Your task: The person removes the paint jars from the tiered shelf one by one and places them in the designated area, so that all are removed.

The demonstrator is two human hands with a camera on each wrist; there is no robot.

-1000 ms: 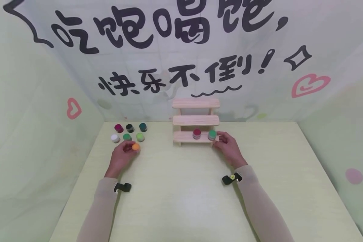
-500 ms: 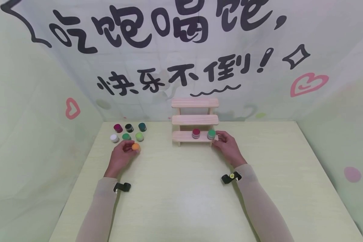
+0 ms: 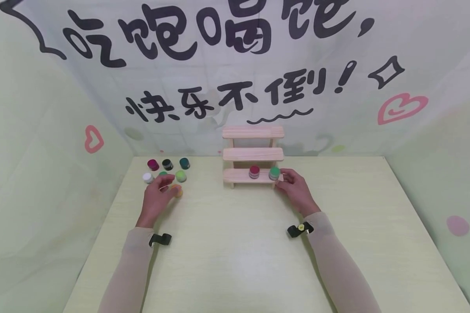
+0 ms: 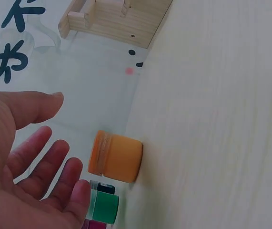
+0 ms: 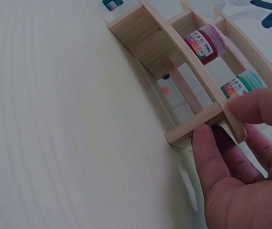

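Note:
An orange paint jar [image 4: 121, 157] stands on the table, apart from the spread fingers of my left hand [image 4: 35, 171] in the left wrist view. In the head view, the thumb of that left hand [image 3: 155, 198] partly covers the jar. At the shelf's right end, my right hand [image 3: 296, 191] pinches the lowest step of the three-tier wooden shelf [image 5: 197, 71], thumb above and fingers below. On that step sit a red paint jar [image 5: 206, 45] and a green paint jar [image 5: 244, 83], the green one close to my thumb.
Back left on the table [image 3: 235, 252] stand several more paint jars: magenta [image 3: 153, 164], black [image 3: 167, 164], teal [image 3: 185, 163], white [image 3: 148, 178] and light green [image 3: 181, 175]. A green one [image 4: 106, 207] is partly hidden behind my left hand. A printed cloth [image 3: 196, 65] hangs behind.
My left hand has let go of the orange jar; its fingers have opened and shifted slightly up and away. The right hand keeps its hold on the shelf.

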